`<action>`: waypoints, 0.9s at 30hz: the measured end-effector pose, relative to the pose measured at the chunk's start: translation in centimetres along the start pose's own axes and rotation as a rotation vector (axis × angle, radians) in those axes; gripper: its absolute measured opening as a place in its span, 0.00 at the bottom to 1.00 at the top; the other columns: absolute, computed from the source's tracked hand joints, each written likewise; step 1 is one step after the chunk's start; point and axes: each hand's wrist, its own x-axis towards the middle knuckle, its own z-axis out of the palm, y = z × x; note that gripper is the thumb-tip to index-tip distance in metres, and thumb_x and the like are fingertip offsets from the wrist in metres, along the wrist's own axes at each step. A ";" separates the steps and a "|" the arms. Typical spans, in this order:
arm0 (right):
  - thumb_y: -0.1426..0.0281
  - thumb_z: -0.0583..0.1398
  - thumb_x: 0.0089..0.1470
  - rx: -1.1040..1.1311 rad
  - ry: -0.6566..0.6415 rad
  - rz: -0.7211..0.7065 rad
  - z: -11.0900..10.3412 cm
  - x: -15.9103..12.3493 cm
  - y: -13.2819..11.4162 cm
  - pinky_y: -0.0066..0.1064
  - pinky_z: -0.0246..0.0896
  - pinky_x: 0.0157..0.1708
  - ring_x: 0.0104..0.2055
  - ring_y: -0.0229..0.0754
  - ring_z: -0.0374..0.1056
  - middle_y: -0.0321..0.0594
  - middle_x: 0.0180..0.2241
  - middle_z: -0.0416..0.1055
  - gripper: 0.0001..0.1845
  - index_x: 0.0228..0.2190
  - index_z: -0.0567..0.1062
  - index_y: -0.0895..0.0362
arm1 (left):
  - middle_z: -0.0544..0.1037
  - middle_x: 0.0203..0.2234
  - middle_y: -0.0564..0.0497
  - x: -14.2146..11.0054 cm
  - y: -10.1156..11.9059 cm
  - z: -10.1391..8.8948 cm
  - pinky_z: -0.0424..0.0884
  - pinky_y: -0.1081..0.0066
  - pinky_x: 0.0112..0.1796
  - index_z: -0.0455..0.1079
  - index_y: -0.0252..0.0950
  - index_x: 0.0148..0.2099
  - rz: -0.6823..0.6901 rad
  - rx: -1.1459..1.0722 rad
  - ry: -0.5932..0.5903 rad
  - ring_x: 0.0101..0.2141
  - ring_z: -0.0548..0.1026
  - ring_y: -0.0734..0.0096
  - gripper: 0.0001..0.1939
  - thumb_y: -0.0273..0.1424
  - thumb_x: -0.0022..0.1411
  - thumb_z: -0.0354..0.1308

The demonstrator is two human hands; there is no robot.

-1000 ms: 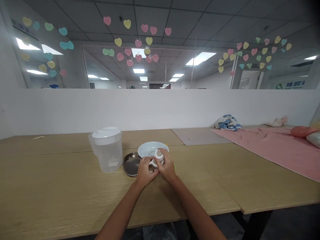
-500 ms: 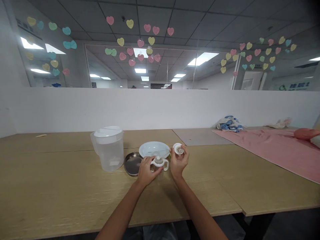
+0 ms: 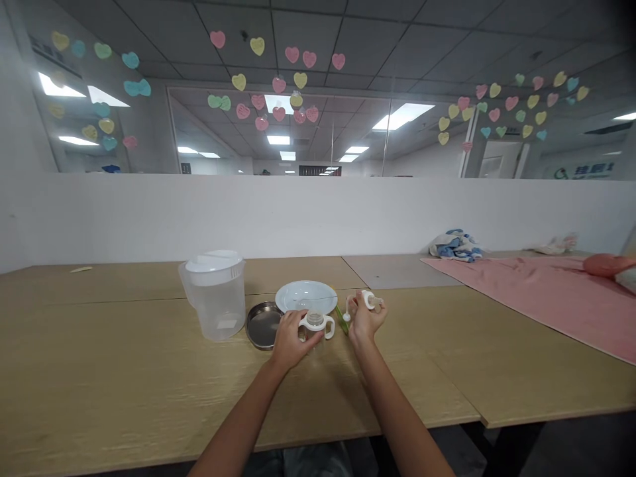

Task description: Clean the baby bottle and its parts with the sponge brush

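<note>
1 head-worn camera faces forward and down over the left hand (image 3: 292,341) and right hand (image 3: 365,320).

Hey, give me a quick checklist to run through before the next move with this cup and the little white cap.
1. Left hand grip on the two-handled training cup: ok, the fingers wrap its side.
2. Small white cap in the right hand: ok, held in the fingertips.
3. Cup closed: not ok, its round top looks uncovered.
4. Inside of the cup clean: cannot tell from this view.
5. Steel dish: ok, lying flat beside the cup.
6. Plastic pitcher lid: ok, seated on top.
</note>
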 end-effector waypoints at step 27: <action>0.66 0.69 0.26 -0.135 -0.327 0.062 1.8 2.0 3.6 0.31 0.69 0.33 0.28 0.34 0.69 0.24 0.28 0.64 0.36 0.34 0.54 0.51 | 0.74 0.40 0.44 0.0 -0.2 0.1 0.66 0.59 0.44 0.67 0.34 0.46 0.001 -0.014 0.006 0.43 0.70 0.58 0.23 0.43 0.52 0.59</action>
